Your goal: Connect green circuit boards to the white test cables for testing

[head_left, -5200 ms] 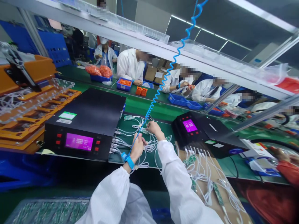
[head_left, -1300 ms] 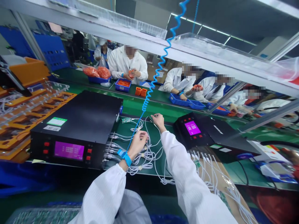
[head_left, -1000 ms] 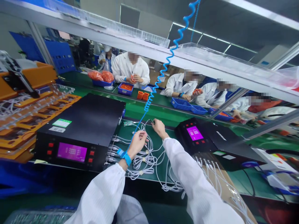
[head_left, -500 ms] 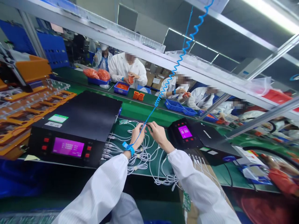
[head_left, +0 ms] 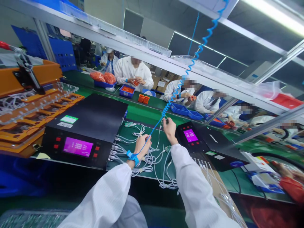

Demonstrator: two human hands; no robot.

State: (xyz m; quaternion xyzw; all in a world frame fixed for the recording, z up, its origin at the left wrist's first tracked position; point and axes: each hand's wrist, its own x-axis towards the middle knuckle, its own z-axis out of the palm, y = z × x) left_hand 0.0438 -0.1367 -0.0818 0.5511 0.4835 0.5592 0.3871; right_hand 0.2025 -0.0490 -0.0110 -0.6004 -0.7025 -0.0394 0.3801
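Note:
My right hand (head_left: 170, 130) is raised beside the small meter box, its thumb and fingers pinched on a small dark circuit board (head_left: 166, 120). A white cable (head_left: 159, 136) hangs down close to that board. Lower and to the left, my left hand (head_left: 143, 146) rests over the bundle of white cables (head_left: 146, 167) with its fingers curled; what they hold, if anything, is hidden. A blue wrist strap (head_left: 133, 157) circles my left wrist, and its coiled cord runs upward. Other green circuit boards, one at the back (head_left: 129, 124) and one by my right wrist (head_left: 167, 148), lie at cable ends.
A large black box with a purple screen (head_left: 78, 147) stands left, a smaller black box (head_left: 190, 135) right. Orange fixtures (head_left: 26, 126) fill the far left. Across the bench, people in white coats work beside blue bins (head_left: 178, 108). A red-sleeved arm (head_left: 292, 188) is at right.
My hands have moved apart. The right hand went up and right with the small board; the left came down over the cables. A board near my right sleeve's lower edge is no longer visible there.

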